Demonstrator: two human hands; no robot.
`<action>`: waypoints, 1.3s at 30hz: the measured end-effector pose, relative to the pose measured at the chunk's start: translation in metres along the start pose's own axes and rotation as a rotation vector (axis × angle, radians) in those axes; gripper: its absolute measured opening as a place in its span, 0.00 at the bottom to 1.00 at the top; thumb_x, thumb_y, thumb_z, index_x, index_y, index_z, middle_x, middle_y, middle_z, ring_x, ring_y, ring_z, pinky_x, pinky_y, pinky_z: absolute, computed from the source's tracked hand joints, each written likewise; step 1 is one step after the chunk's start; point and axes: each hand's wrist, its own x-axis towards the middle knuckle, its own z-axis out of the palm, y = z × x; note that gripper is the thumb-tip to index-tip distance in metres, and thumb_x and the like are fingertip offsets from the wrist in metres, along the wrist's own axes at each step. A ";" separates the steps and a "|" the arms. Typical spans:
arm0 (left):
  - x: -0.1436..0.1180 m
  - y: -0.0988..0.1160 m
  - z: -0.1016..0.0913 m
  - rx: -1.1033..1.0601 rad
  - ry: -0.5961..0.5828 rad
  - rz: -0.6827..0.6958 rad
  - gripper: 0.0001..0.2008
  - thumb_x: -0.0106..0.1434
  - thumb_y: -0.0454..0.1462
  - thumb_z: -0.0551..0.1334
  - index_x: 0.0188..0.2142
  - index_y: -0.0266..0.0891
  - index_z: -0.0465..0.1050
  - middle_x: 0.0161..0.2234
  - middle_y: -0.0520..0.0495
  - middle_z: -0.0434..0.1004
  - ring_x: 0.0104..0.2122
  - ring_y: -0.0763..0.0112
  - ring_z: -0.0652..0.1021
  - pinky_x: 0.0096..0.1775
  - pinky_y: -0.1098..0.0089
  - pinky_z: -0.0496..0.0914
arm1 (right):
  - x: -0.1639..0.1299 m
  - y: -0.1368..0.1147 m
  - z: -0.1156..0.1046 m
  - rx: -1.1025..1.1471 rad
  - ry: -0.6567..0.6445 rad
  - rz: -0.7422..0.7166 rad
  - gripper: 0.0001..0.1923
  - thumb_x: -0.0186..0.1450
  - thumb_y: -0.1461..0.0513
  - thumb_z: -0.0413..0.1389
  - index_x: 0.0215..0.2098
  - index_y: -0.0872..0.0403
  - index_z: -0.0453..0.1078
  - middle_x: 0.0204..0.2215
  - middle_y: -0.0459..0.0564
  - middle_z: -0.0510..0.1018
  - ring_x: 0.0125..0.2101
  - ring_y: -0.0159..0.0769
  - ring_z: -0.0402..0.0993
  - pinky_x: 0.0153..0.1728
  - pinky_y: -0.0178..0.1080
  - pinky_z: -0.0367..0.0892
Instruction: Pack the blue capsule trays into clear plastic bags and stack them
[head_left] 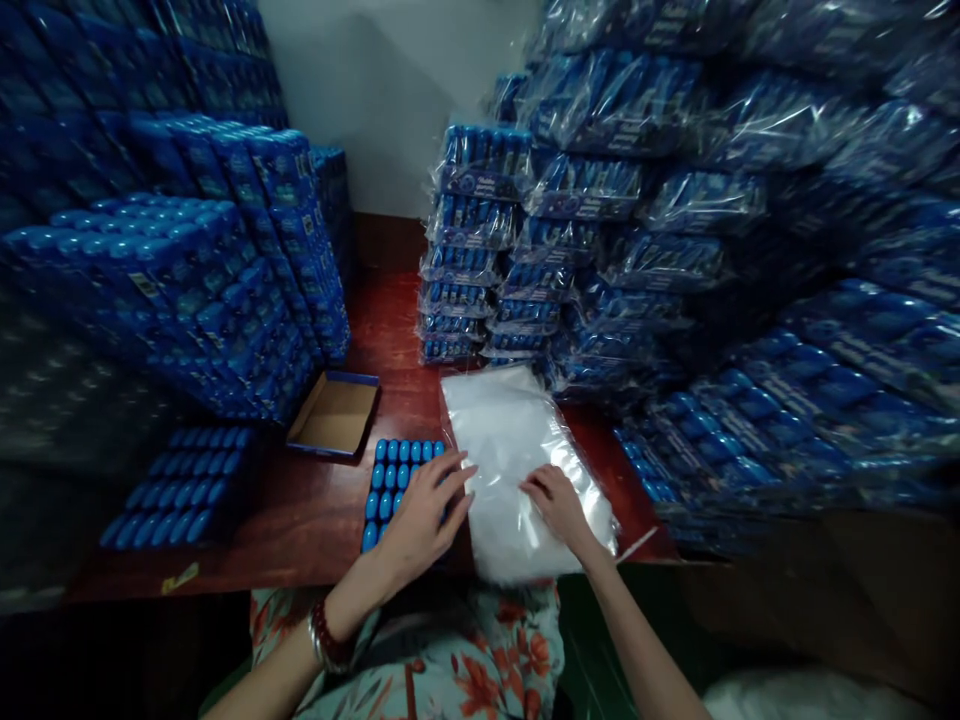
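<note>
A stack of clear plastic bags (510, 440) lies on the red-brown table (300, 520) in front of me. My right hand (559, 510) rests on the near part of the stack, fingers pinching at the top bag's film. My left hand (424, 520) lies flat with spread fingers over the right side of a tray of blue capsule-shaped items (394, 475), its fingertips reaching the bags' left edge. A bracelet sits on my left wrist.
An empty open cardboard box (334, 415) stands left of the tray. Another set of blue items (184, 485) lies further left. Tall piles of unwrapped blue packs (225, 260) rise at left; piles of plastic-wrapped blue packs (675, 230) crowd the back and right.
</note>
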 end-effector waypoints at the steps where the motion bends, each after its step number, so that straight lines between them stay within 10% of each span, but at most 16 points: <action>1: 0.004 0.004 0.004 -0.004 -0.053 0.019 0.18 0.66 0.38 0.52 0.55 0.41 0.63 0.57 0.40 0.65 0.57 0.63 0.65 0.55 0.59 0.63 | 0.003 -0.002 -0.001 0.004 -0.003 0.001 0.13 0.65 0.59 0.48 0.24 0.52 0.67 0.27 0.49 0.73 0.34 0.38 0.67 0.40 0.39 0.61; 7: 0.036 0.035 0.034 0.390 -0.264 0.058 0.60 0.42 0.49 0.72 0.64 0.28 0.40 0.65 0.28 0.41 0.64 0.42 0.46 0.59 0.43 0.50 | 0.038 -0.047 -0.044 -0.170 -0.141 0.005 0.19 0.68 0.59 0.44 0.26 0.54 0.71 0.26 0.50 0.76 0.32 0.37 0.69 0.36 0.36 0.58; 10: 0.060 0.043 0.045 0.547 -0.289 0.064 0.45 0.54 0.38 0.66 0.63 0.26 0.43 0.65 0.27 0.42 0.64 0.46 0.47 0.60 0.45 0.48 | 0.055 -0.071 -0.066 -0.313 -0.264 0.005 0.19 0.68 0.62 0.44 0.27 0.55 0.73 0.27 0.51 0.78 0.31 0.35 0.71 0.33 0.35 0.57; 16: 0.108 0.024 0.026 0.420 -0.528 0.101 0.17 0.57 0.22 0.52 0.44 0.24 0.72 0.39 0.30 0.78 0.44 0.57 0.77 0.53 0.59 0.63 | 0.067 -0.087 -0.097 -0.431 -0.262 -0.007 0.18 0.68 0.59 0.45 0.30 0.56 0.74 0.31 0.54 0.79 0.37 0.40 0.72 0.36 0.37 0.57; 22: 0.134 0.001 -0.015 0.279 -0.607 0.030 0.10 0.61 0.31 0.56 0.35 0.34 0.77 0.31 0.43 0.80 0.31 0.68 0.78 0.33 0.73 0.67 | 0.047 -0.109 -0.108 -0.318 -0.135 -0.285 0.26 0.66 0.52 0.48 0.58 0.55 0.59 0.55 0.57 0.68 0.55 0.45 0.61 0.54 0.46 0.52; 28: 0.142 -0.001 -0.035 0.264 -0.550 -0.041 0.07 0.55 0.36 0.63 0.33 0.34 0.75 0.26 0.47 0.76 0.27 0.70 0.73 0.27 0.73 0.62 | 0.061 -0.121 -0.073 -0.231 -0.136 -0.180 0.15 0.66 0.68 0.42 0.39 0.54 0.70 0.29 0.49 0.78 0.32 0.36 0.72 0.38 0.37 0.59; 39: 0.126 -0.032 -0.079 0.507 -0.413 -0.089 0.11 0.59 0.32 0.55 0.42 0.40 0.70 0.32 0.43 0.76 0.32 0.61 0.77 0.31 0.69 0.66 | 0.090 -0.146 -0.078 -0.361 -0.099 -0.020 0.10 0.64 0.56 0.52 0.38 0.51 0.72 0.28 0.50 0.77 0.29 0.38 0.71 0.25 0.33 0.49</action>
